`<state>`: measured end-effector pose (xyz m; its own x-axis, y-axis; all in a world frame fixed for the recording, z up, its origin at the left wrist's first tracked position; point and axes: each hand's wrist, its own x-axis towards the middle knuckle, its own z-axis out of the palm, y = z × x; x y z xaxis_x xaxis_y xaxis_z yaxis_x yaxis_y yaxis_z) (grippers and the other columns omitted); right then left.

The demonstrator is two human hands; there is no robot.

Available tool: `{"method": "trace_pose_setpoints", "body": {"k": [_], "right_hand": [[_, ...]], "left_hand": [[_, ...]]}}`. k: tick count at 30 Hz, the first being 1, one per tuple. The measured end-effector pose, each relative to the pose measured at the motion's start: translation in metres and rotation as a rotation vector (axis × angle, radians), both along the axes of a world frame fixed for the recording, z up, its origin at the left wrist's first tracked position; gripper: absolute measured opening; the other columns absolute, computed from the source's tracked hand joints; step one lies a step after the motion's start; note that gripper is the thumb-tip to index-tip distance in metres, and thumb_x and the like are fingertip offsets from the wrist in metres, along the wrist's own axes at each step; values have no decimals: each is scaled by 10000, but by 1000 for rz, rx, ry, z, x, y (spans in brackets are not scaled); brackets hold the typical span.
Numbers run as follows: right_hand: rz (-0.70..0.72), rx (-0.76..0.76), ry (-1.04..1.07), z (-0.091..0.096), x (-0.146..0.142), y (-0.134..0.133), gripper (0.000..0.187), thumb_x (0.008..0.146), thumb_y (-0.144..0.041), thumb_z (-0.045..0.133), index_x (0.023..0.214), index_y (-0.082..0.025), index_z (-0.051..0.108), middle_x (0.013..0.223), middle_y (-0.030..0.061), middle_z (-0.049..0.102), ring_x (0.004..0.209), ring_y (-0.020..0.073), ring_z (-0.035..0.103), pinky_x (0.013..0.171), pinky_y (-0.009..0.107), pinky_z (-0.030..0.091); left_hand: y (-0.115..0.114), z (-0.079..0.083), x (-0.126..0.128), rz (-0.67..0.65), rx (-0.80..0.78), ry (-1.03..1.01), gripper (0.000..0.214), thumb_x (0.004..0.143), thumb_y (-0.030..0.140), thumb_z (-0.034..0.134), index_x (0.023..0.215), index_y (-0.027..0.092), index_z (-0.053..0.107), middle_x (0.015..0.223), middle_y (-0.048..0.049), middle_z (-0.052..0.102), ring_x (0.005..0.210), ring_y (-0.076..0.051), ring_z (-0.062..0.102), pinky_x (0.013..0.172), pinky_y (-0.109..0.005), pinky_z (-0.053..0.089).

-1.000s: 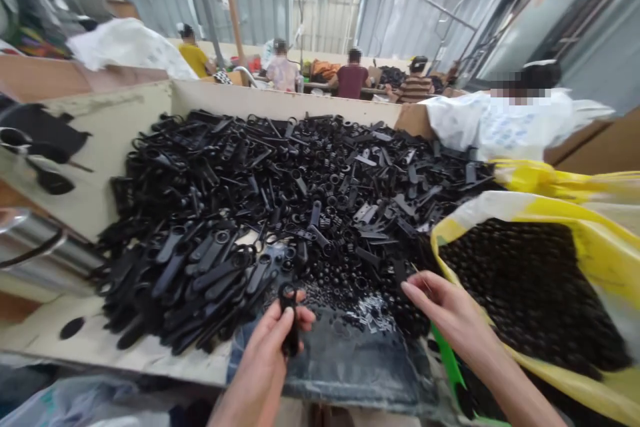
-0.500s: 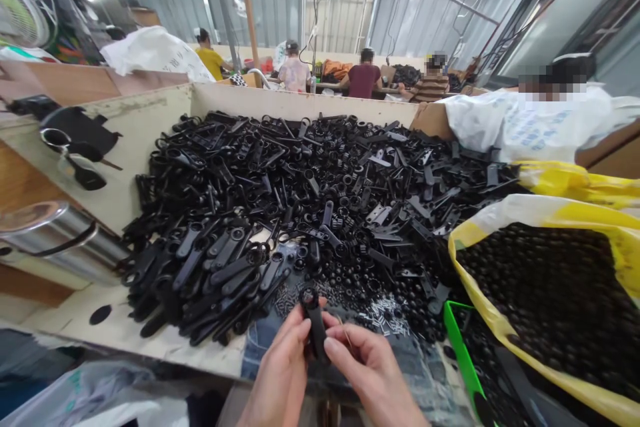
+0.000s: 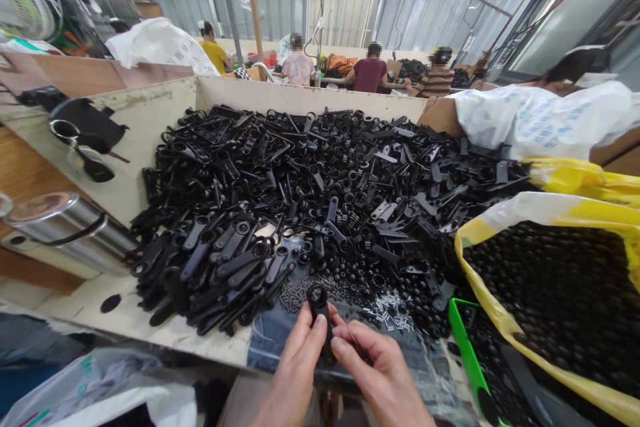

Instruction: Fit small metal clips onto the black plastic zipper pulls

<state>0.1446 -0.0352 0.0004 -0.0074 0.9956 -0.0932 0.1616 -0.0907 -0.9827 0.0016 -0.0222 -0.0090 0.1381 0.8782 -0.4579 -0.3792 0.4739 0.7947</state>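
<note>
Since the first frame, the right hand [image 3: 373, 373] has come across to join the left. Left to right: a steel canister [image 3: 65, 230] by the bin wall [image 3: 310, 99]; the heap of black plastic parts [image 3: 310, 193]; the left hand [image 3: 297, 363], fingers closed, pinching a black tab [image 3: 319, 320] above denim cloth [image 3: 265, 340]; the right hand, half-curled against it (grip or mere touch, I cannot tell); a green tray [image 3: 465, 347]; a yellow sack [image 3: 500, 327] of black beads.

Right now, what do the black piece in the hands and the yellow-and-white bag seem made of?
The black piece looks like moulded plastic, matte, with even dull surfaces, though rubber is possible. The yellow-and-white bag seems thin plastic, glossy, creasing at its rim.
</note>
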Motion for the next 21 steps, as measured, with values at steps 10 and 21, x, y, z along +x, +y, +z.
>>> {"method": "trace_pose_setpoints", "body": {"k": [10,21], "right_hand": [[-13,-43,119,3,-1,-1,476,856,-651,742,855,-184,830,882,102,780,1022,324,724,984,409,538],[-217,-126,193,-17,-1,-6,504,785,-647,810,963,-222,605,570,-85,525,528,130,499,521,224,402]], "left_hand": [[-2,-3,2,7,-57,62,642,863,612,724,1386,246,659,1704,-57,349,1611,-272,193,1317,-440,145],[-4,-10,-7,-118,93,522,643,886,551,664,1401,168,643,1421,-149,670,1380,-329,535,1165,-406,393]]}}
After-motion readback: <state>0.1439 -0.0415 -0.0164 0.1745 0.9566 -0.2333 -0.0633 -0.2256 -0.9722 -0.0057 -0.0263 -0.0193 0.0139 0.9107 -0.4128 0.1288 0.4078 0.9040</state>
